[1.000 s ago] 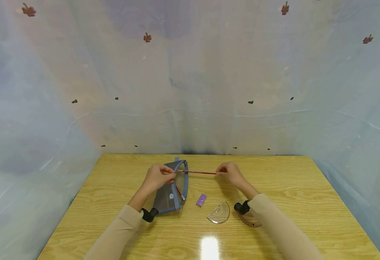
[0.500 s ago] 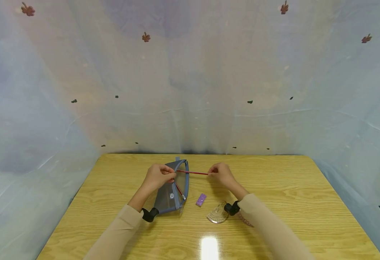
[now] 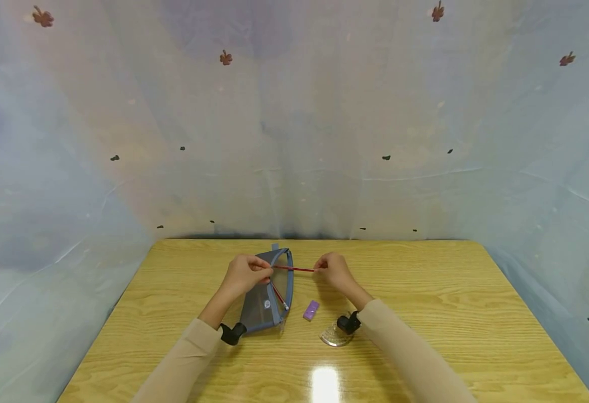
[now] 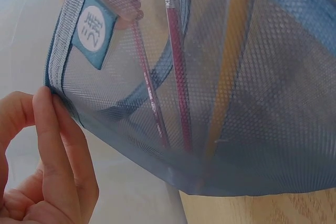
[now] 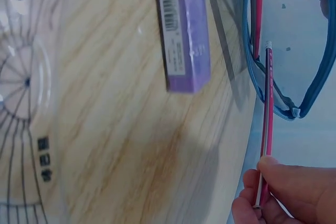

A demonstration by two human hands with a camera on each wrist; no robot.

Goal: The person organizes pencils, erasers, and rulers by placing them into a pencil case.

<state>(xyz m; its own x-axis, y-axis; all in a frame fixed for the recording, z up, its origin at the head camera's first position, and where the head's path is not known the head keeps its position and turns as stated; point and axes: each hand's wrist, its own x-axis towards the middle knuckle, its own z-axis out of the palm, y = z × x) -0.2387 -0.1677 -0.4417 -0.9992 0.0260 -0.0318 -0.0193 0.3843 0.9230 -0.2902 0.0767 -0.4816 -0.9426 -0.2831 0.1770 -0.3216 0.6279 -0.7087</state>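
Observation:
My left hand (image 3: 246, 274) pinches the top edge of a blue mesh pencil case (image 3: 256, 310), whose zipped mouth gapes to the right. A red pencil (image 3: 301, 270) lies between the thumb and fingers of my right hand (image 3: 335, 271). Its far end is inside the mouth. Through the mesh (image 4: 126, 72) in the left wrist view, the held pencil (image 4: 150, 93) shows beside a second red pencil (image 4: 179, 77) with a white eraser end. A yellow-brown strip (image 4: 228, 61) also shows there; its kind is unclear.
A purple boxy eraser (image 3: 311, 310) with a barcode lies right of the case. Nearer me is a clear protractor (image 3: 333, 337), partly behind the right wrist camera (image 3: 348, 323). The wooden table (image 3: 425, 291) ends at a pale curtain (image 3: 324, 207).
My right hand has moved left, sliding the pencil further into the case. The left hand stays put. My right forearm now hides the pinkish curved piece seen before and covers part of the protractor.

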